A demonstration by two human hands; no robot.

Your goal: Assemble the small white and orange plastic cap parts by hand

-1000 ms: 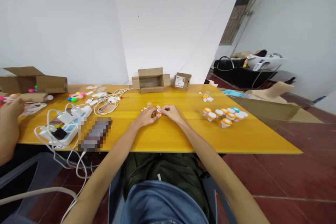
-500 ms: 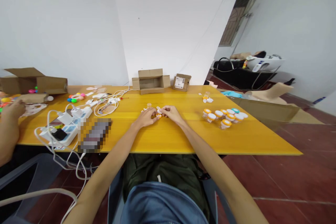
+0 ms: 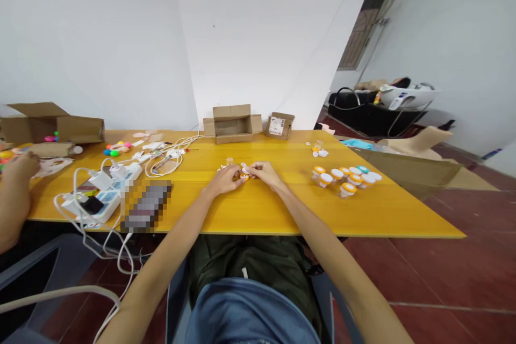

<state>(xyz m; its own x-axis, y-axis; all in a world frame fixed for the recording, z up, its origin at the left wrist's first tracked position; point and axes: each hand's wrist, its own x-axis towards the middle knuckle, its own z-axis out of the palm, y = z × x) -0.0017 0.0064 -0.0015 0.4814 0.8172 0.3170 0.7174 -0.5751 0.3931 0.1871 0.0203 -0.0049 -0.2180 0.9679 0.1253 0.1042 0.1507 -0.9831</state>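
At the middle of the yellow table, my left hand has its fingers closed round the side of a small orange and white piece. Facing it from the right, my right hand pinches a small white piece just above the orange one. Small white bits and a clear little cup lie just behind my left hand. Several small clear jars with orange, white and teal lids stand to the right. Fine detail between my fingertips is too small to tell.
Open cardboard box and a smaller box stand at the back. Left are a power strip, white cables and a blurred phone. Another person's hand is at the far left, by colourful pieces.
The view has shifted very slightly. Both my hands stay at the same small pieces, with hardly any movement.
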